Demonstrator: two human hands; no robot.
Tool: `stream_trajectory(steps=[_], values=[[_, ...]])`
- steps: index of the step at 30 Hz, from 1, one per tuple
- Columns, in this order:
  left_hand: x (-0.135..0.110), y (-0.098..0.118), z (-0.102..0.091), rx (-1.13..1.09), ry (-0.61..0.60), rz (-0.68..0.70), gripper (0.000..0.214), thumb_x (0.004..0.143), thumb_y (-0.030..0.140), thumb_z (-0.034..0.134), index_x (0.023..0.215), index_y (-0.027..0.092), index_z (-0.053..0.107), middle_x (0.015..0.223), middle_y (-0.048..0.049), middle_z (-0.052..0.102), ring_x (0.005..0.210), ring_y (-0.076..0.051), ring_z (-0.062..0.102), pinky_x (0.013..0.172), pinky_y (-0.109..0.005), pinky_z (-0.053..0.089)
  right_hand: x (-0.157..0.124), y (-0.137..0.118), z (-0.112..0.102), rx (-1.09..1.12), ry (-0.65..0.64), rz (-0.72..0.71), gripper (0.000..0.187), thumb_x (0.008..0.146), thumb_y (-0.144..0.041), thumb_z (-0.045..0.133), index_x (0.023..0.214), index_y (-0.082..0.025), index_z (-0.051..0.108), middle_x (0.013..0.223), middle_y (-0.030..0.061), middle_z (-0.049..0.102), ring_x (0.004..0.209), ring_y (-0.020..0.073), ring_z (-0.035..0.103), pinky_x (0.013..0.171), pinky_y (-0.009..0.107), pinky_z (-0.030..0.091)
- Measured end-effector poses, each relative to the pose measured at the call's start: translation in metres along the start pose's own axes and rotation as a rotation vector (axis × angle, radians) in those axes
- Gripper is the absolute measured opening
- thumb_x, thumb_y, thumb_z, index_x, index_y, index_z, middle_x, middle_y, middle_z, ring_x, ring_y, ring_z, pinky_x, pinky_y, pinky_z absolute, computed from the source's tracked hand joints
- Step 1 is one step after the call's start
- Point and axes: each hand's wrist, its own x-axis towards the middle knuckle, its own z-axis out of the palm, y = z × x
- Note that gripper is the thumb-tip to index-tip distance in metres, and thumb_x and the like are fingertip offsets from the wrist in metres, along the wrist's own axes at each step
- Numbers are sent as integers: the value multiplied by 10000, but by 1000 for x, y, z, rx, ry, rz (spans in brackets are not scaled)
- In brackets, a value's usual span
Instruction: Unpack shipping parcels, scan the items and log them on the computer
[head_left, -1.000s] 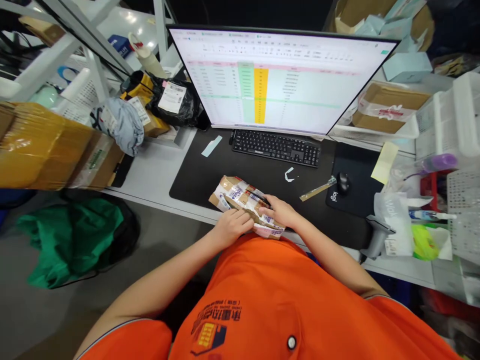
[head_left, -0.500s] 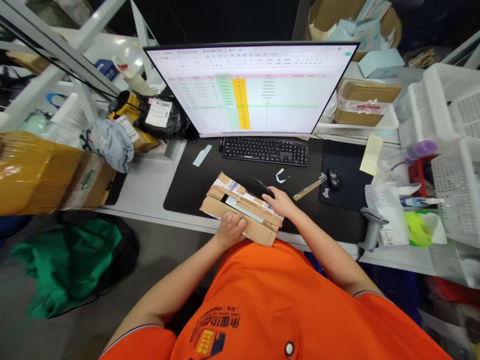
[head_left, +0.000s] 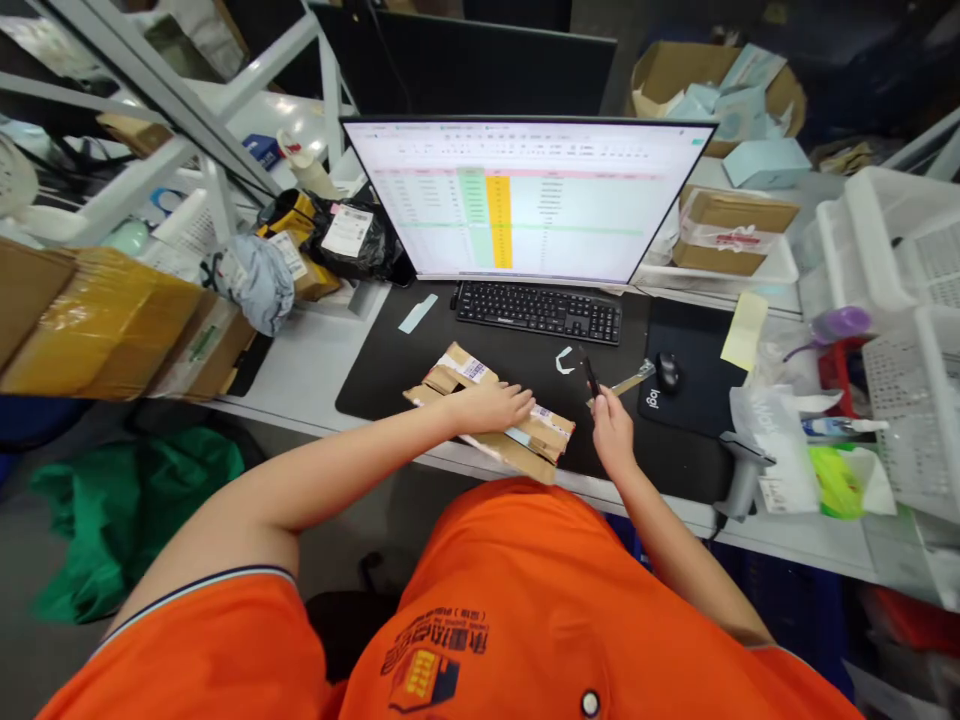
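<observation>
While the left hand point(head_left: 491, 408) lies open and flat on the taped cardboard parcel point(head_left: 457, 375), pinning it at the surface's point(head_left: 315, 348) near edge, the right hand point(head_left: 611, 435) grips a slim dark tool point(head_left: 590, 378) just beside it, tip raised clear.

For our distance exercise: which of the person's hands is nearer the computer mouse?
Right. The right hand, gripping a slim dark tool, is just left of the mouse; the left hand lies farther left on the cardboard parcel.
</observation>
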Motion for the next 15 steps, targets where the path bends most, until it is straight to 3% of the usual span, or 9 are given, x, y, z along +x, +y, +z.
stream_trajectory(steps=[4, 7, 10, 15], values=[[2, -2, 13, 15, 77, 20, 359, 962, 100, 498, 1296, 115, 628, 1278, -200, 687, 1173, -273, 671, 980, -386, 516, -52, 16, -61, -265, -211, -216, 490, 1035, -465, 384, 1390, -268, 659, 960, 74, 687, 874, 212, 637, 790, 316, 486], [-3, -3, 21, 10, 83, -62, 346, 1009, 162, 460, 1322, 115, 601, 1261, -168, 693, 1154, -244, 667, 1000, -371, 513, -75, 19, -80, -438, -331, -318, 437, 1041, -409, 426, 1411, -337, 647, 982, 76, 703, 885, 202, 626, 739, 298, 453], [-9, -2, 26, -34, 118, -92, 344, 1042, 228, 452, 1343, 137, 591, 1276, -151, 688, 1167, -234, 654, 1024, -376, 509, -68, 19, -80, -599, -329, -374, 418, 1051, -338, 431, 1408, -360, 647, 1012, 82, 711, 851, 189, 593, 697, 290, 401], [-16, 6, 17, -50, 60, -112, 367, 1059, 296, 450, 1330, 112, 615, 1256, -181, 692, 1146, -262, 661, 1006, -394, 516, -19, 24, -85, -747, -309, -590, 377, 1029, -252, 508, 1353, -328, 686, 969, 77, 692, 794, 168, 533, 691, 290, 341]])
